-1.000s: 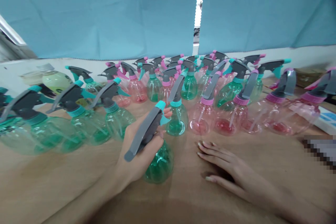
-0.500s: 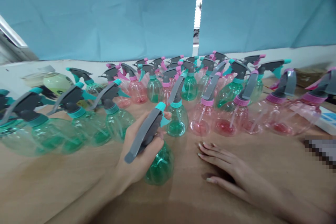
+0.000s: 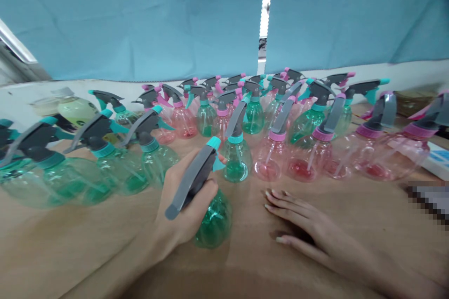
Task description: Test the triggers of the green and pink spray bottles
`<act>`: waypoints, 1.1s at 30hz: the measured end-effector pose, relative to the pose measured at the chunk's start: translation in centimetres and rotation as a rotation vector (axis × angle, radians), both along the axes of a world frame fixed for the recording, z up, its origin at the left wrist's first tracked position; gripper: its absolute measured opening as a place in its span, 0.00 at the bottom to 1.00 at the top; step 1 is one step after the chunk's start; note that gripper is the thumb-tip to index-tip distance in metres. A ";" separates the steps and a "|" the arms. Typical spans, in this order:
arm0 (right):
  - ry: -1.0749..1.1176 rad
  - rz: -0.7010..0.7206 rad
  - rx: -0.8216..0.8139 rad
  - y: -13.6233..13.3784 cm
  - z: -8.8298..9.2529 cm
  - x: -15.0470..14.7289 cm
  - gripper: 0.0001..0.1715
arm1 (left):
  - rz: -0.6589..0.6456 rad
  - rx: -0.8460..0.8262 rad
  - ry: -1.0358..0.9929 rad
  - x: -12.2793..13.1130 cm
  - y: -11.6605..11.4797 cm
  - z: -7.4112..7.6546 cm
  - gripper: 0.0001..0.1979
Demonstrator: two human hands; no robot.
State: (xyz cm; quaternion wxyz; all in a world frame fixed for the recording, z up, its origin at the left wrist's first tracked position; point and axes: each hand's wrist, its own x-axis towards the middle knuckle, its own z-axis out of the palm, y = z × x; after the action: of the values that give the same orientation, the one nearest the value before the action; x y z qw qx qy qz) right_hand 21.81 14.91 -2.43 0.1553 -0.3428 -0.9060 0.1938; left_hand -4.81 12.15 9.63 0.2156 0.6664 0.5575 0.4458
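Note:
My left hand is wrapped round the neck of a green spray bottle with a grey and turquoise trigger head. The bottle's see-through ribbed body shows below my fingers, close to the table top. Its collar is hidden by the hand. Resting flat on the brown table is my right hand, fingers stretched out, holding nothing. Just beyond the held bottle stands another green spray bottle. To its right is a pink spray bottle.
Several green spray bottles line the left, and pink ones the right, with more in rows behind. A round yellowish bottle stands at the back left. At the right edge lies a pixelated flat object. A blue sheet hangs behind.
My left hand's fingers have shifted slightly on the trigger head, which has tilted a touch to the left. The right hand and the standing bottles stay as they were.

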 end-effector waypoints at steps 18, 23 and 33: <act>0.020 0.009 -0.008 0.1 0.0 0.0 0.32 | 0.010 0.040 0.033 -0.1 0.0 -0.1 0.11; 0.007 0.003 0.003 0.0 -0.1 0.0 0.33 | 0.072 0.054 0.017 0.2 -0.2 -0.6 0.17; 0.039 0.003 0.003 0.0 0.0 0.0 0.32 | 0.044 0.009 -0.103 0.1 -0.2 -1.2 0.18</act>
State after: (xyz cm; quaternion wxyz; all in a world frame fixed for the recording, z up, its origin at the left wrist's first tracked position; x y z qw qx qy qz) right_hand 21.81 14.90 -2.43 0.1732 -0.3375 -0.9035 0.1996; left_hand -4.70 11.93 8.39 0.2312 0.6311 0.5580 0.4867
